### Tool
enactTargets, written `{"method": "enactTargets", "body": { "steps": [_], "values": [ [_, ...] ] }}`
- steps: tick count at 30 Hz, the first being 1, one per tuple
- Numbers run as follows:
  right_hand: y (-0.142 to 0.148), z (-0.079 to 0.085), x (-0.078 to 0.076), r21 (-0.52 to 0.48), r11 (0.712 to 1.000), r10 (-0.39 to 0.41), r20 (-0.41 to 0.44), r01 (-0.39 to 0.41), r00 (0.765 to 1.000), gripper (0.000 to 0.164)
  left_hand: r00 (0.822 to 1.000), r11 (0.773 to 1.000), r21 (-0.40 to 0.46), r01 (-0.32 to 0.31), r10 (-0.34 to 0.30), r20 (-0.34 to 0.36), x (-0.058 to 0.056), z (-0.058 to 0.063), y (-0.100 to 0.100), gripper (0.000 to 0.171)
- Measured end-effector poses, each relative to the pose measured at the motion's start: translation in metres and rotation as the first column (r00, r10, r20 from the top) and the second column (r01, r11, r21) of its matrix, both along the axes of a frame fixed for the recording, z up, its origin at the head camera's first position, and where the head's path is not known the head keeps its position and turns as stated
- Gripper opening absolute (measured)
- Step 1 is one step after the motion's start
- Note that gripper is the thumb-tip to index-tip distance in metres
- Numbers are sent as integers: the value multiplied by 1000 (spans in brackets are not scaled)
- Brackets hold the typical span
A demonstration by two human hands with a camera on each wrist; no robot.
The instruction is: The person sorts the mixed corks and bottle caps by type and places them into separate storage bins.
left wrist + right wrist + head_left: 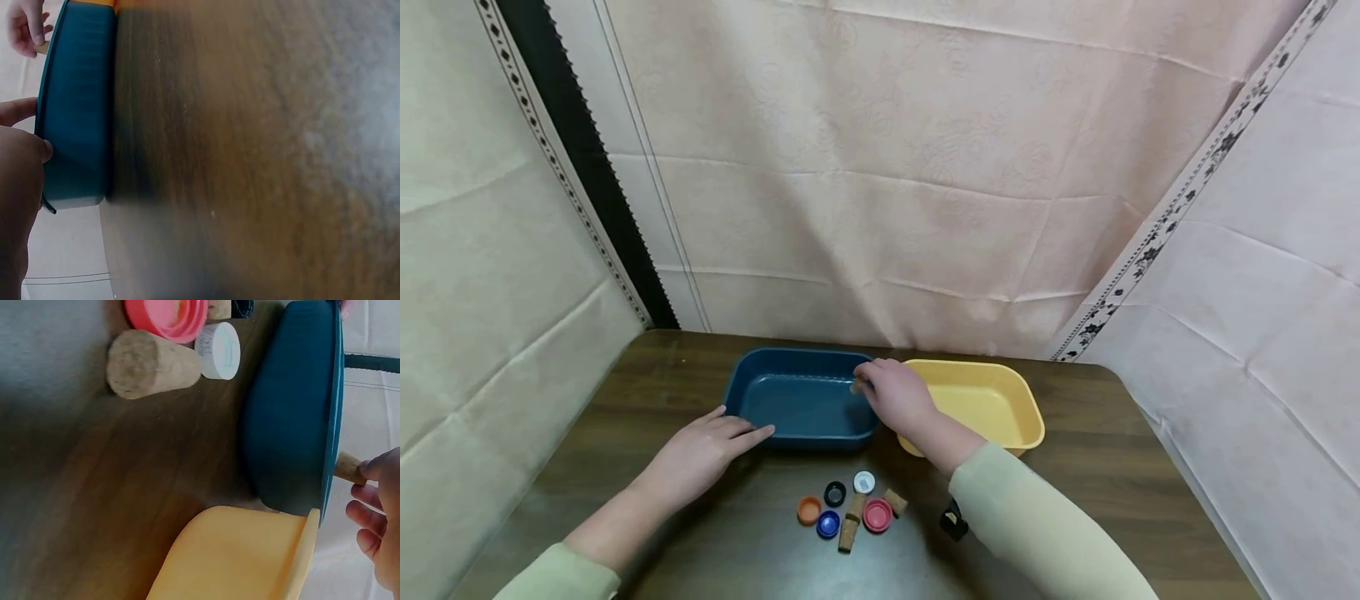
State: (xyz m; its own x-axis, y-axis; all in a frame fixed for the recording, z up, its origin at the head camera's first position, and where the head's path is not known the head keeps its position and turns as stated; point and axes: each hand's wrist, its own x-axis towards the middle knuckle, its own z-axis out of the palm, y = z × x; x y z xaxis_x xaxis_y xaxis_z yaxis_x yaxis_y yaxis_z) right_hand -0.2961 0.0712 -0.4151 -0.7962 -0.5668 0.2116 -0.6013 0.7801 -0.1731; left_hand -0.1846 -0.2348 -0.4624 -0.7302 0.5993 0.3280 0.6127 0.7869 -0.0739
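My right hand (897,395) pinches a cork (350,468) between thumb and fingers over the right end of the blue tub (801,439). My left hand (703,457) holds the tub at its front left corner. In the left wrist view, one fingertip (46,150) presses the outer wall while another finger reaches the rim. In front of the tub lie three corks, one (847,536) nearest me, among several bottle caps: orange (808,510), black (835,494), blue (828,524), white (864,482) and pink (877,515).
A yellow tub (985,404) stands right beside the blue one, partly behind my right forearm. Under my right sleeve a small black object (953,523) shows. Pale cloth (865,167) hangs behind the brown wooden table (1097,467) and on both sides.
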Motion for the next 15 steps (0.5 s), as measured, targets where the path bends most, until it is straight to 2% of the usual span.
{"method": "enactTargets", "body": {
  "steps": [10, 15],
  "values": [
    [-17, -7, -17, 105, 993, -48, 30, 44, 998, 8, 1000, 1000, 10, 1, -1, -19, 0, -1, -1, 62],
    [-21, -8, -22, 172, 984, -62, 43, 54, 997, 8, 1000, 1000, 22, 7, -6, -28, 0, -2, -1, 61]
  ]
}}
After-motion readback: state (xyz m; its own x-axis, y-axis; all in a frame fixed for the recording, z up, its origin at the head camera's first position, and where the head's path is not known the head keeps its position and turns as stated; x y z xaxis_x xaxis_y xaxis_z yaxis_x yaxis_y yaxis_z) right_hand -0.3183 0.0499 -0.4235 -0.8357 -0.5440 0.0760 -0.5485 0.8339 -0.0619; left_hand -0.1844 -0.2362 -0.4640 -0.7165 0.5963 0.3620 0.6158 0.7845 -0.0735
